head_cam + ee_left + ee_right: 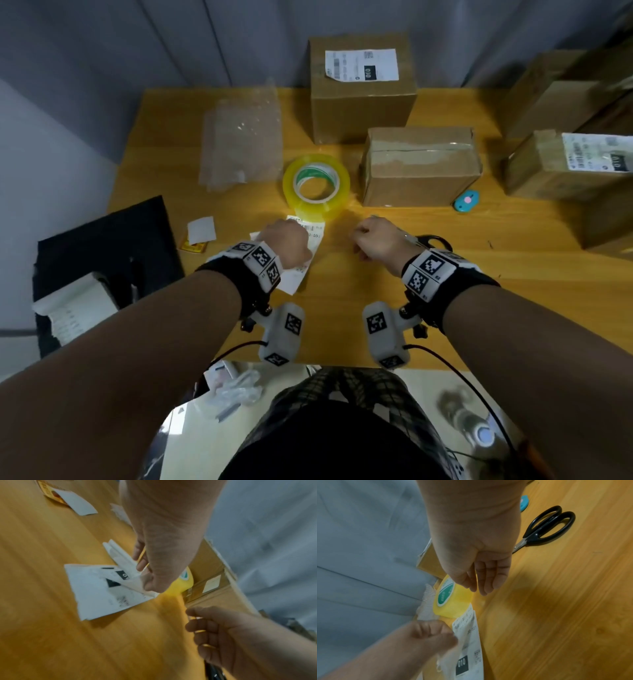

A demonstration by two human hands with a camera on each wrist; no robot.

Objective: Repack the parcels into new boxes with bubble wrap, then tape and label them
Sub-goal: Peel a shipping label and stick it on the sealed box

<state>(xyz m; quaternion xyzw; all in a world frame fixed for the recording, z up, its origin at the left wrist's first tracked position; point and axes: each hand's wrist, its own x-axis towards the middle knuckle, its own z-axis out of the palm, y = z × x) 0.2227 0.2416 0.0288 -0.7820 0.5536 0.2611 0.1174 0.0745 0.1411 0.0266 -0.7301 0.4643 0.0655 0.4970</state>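
Printed label (310, 236) beside tape roll (315, 186)

You have a wood-grain table (394, 308), smooth with a soft sheen; matt brown cardboard box (419, 168) sealed with glossy clear tape; tape roll (315, 186) yellowish translucent plastic, shiny; labels (104, 591) white printed paper; scissors (546, 527) bare metal blades, glossy black plastic handles

Open strip of yellow wooden desk (342, 294) runs between both wrists to the near edge. Ahead, the yellow roll of clear packing tape (315, 186) and taped brown cardboard box (421, 168) block forward reach. Black-handled scissors (546, 527) lie right; printed white shipping labels (102, 588) cover the desk left. Sheet of clear bubble wrap (241, 137) lies far left.
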